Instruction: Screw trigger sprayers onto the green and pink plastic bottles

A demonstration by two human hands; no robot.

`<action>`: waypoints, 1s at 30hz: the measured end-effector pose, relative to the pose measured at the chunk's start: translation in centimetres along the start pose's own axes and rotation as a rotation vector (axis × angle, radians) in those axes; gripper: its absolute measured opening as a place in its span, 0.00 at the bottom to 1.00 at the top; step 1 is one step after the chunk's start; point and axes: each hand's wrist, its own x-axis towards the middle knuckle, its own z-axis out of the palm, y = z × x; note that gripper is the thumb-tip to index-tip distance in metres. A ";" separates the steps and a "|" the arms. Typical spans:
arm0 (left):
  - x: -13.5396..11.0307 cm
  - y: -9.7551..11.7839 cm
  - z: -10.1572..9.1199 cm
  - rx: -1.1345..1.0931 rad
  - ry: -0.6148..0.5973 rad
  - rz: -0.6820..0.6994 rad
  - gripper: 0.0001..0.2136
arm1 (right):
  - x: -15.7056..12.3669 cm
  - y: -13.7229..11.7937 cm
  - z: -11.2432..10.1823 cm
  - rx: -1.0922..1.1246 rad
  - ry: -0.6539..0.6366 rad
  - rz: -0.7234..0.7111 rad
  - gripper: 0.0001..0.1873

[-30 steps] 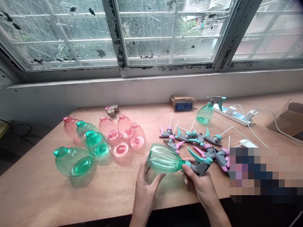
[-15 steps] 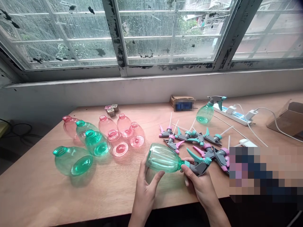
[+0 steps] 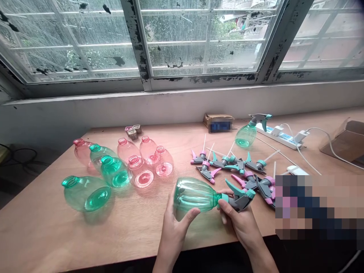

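A clear green spray bottle (image 3: 195, 195) lies sideways between my hands, its grey and teal trigger head (image 3: 240, 197) on the neck at the right. My left hand (image 3: 178, 227) cups the bottle's base end, thumb along the near side. With thumb and fingers, my right hand (image 3: 237, 220) grips the teal collar at the neck. Whether the head is screwed fully on cannot be seen. Several loose trigger heads (image 3: 210, 172) in pink, teal and grey lie just beyond. To the left are green bottles (image 3: 85, 193) and pink bottles (image 3: 141, 172) without heads.
A finished-looking green spray bottle (image 3: 246, 135) stands at the back right, beside a white power strip (image 3: 280, 137) with cables. A small cardboard box (image 3: 218, 123) and several small blocks (image 3: 132, 134) sit near the wall. An open carton (image 3: 345, 142) is at far right.
The base end of the held bottle has dipped slightly toward me with my left hand. My right hand keeps its hold at the neck. The other bottles and heads stay put.
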 end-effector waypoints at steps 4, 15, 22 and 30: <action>-0.1 0.3 0.0 0.069 -0.051 0.013 0.41 | 0.6 0.5 -0.5 0.072 0.000 -0.011 0.21; -0.4 0.0 0.1 -0.010 -0.012 -0.040 0.41 | 0.2 0.2 -0.2 0.035 -0.003 -0.002 0.22; -0.3 0.5 0.2 0.082 -0.057 -0.010 0.43 | 0.5 -0.3 0.2 0.132 0.083 0.002 0.25; -0.6 0.5 0.0 -0.012 -0.032 -0.039 0.39 | 0.6 0.4 -0.5 0.061 -0.016 0.039 0.24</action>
